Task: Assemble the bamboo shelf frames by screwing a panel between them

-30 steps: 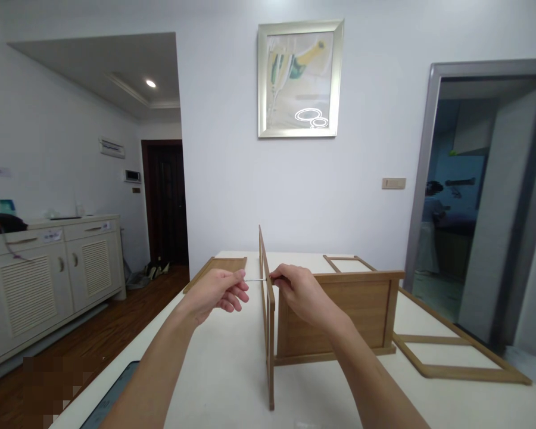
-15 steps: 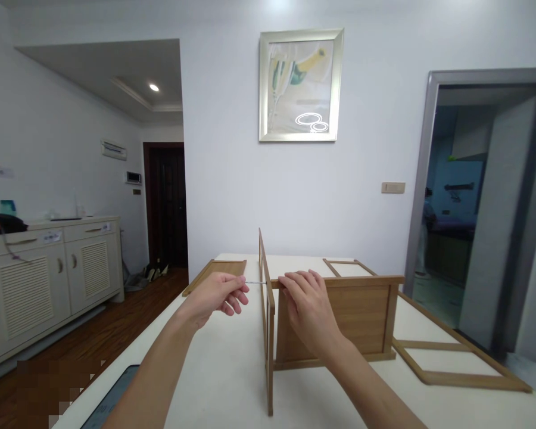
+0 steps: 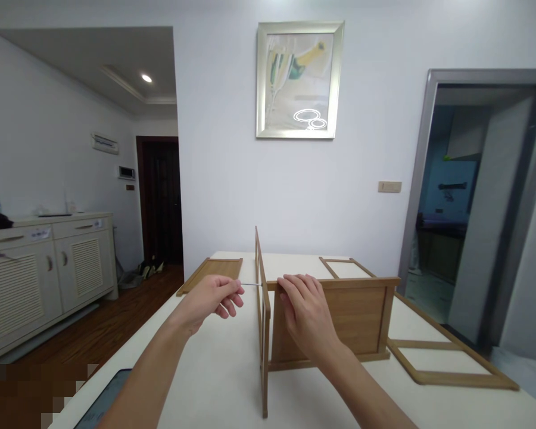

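Note:
My left hand (image 3: 217, 296) pinches a thin metal rod (image 3: 251, 284) that looks like a hex key. Its far tip meets the side of an upright wooden frame (image 3: 265, 351); the end in my fingers is hidden. Right of the frame, a wooden panel (image 3: 352, 319) with rails stands on its long edge, its top rail reaching the frame at the rod's level. My right hand (image 3: 304, 310) is closed over that top rail near the joint, fingers on top. I cannot tell whether a screw sits at the rod's tip.
All of this stands on a white table (image 3: 214, 369). A flat wooden panel (image 3: 212, 274) lies at the back left, and another open wooden frame (image 3: 455, 379) lies on the right. A phone (image 3: 102, 400) rests near the left front edge, beside my forearm.
The whole view has shifted slightly, with everything a little further left. Both hands keep their holds, and the rod stays against the frame.

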`<action>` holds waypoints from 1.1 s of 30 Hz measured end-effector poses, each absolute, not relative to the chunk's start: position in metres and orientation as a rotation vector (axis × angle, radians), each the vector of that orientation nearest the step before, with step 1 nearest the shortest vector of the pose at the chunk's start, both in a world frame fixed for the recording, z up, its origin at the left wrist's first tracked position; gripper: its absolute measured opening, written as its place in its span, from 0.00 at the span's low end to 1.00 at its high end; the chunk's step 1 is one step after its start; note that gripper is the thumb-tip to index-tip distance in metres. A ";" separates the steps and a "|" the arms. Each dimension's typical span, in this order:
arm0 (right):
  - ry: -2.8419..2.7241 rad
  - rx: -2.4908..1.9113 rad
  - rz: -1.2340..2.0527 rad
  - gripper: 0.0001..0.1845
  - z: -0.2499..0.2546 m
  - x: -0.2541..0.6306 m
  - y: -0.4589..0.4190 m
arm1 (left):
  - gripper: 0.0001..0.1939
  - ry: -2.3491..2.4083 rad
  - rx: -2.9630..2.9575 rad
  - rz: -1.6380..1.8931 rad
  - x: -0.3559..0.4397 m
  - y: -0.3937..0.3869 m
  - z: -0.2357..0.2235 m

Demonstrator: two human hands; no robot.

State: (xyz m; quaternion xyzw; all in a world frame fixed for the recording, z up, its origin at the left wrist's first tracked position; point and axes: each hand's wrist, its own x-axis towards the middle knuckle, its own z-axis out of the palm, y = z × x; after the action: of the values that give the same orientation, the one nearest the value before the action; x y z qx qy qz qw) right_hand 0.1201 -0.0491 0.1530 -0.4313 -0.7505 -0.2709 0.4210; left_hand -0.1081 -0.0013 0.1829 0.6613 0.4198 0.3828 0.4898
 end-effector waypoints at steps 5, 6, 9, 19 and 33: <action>-1.899 -1.077 -0.702 0.25 0.146 0.127 -0.046 | 0.22 1.012 1.539 0.915 -0.107 -0.001 0.180; -1.913 -1.079 -0.711 0.27 0.144 0.128 -0.046 | 0.22 1.014 1.524 0.911 -0.107 0.000 0.179; -1.955 -1.099 -0.740 0.31 0.138 0.132 -0.046 | 0.21 1.002 1.484 0.887 -0.107 0.004 0.177; -1.933 -1.118 -0.650 0.22 0.148 0.123 -0.057 | 0.19 0.998 1.565 0.933 -0.107 -0.003 0.185; -1.762 -1.011 -0.523 0.14 0.173 0.107 -0.069 | 0.20 0.898 1.516 0.963 -0.107 0.009 0.169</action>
State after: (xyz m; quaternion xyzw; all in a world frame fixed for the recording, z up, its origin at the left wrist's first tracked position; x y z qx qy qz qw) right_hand 0.1075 -0.0685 0.1733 -0.4180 -0.7280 -0.2162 0.4986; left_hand -0.1070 0.0093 0.1689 0.6369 0.3774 0.4046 0.5368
